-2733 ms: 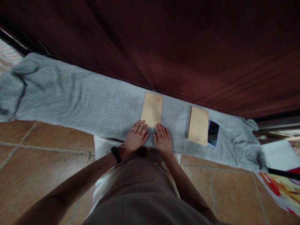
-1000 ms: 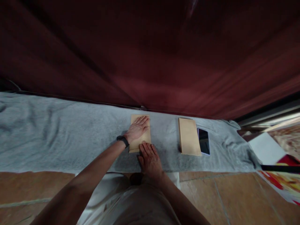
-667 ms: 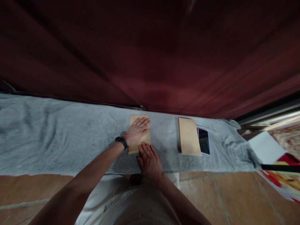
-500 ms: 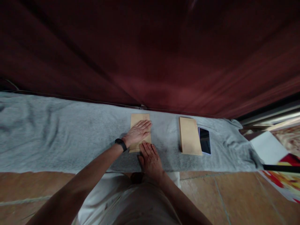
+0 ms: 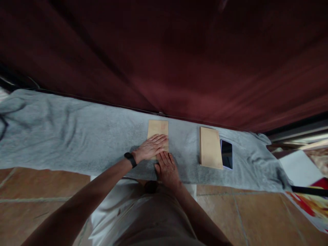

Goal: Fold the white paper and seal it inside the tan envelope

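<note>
A flat tan paper piece [image 5: 158, 127], like an envelope or small paper bag, lies on the grey cloth. My left hand [image 5: 152, 145] rests flat across its lower half, palm down and fingers stretched out to the right. My right hand [image 5: 167, 169] also lies palm down, its extended fingertips at the paper's bottom right corner, touching or nearly touching my left hand. Neither hand grasps anything. The paper's lower part is mostly hidden under my hands. To the right sits a stack of similar tan paper pieces [image 5: 211, 147].
A phone [image 5: 227, 154] with a pale purple edge lies beside the stack. The grey cloth [image 5: 102, 136] covers a long narrow surface, wrinkled at both ends. A dark red panel [image 5: 179, 68] rises behind it. At right are a white sheet [image 5: 299, 168] and a colourful printed item [image 5: 311, 205].
My left hand has slid down the paper, baring more of its upper part, and is now closer to my right hand. The view has turned slightly.
</note>
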`<state>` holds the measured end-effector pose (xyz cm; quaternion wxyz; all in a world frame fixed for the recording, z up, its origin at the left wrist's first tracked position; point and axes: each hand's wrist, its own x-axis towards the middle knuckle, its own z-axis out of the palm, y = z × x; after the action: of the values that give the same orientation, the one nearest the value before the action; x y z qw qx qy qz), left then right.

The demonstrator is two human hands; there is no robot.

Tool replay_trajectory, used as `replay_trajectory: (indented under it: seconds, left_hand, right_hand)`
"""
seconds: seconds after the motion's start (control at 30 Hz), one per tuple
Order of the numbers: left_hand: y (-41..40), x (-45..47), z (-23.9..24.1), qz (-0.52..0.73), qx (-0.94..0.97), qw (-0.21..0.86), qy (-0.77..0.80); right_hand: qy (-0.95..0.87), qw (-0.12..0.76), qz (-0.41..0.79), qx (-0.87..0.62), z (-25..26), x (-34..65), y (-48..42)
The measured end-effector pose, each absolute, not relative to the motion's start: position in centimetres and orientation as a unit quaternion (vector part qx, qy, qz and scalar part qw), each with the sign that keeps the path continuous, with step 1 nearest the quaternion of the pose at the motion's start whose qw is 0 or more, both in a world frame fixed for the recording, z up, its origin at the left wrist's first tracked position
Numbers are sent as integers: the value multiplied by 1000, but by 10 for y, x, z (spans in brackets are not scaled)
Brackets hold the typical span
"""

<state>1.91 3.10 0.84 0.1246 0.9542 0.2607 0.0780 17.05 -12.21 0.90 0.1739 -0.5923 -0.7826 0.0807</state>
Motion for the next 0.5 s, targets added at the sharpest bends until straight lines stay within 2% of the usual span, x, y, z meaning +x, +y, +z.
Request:
replay_trajectory:
  seconds: [0.5]
  left_hand:
    - [15,16,15,84,955,111,261]
  right_hand:
    - [-773,168,68,-608,11,175,-138]
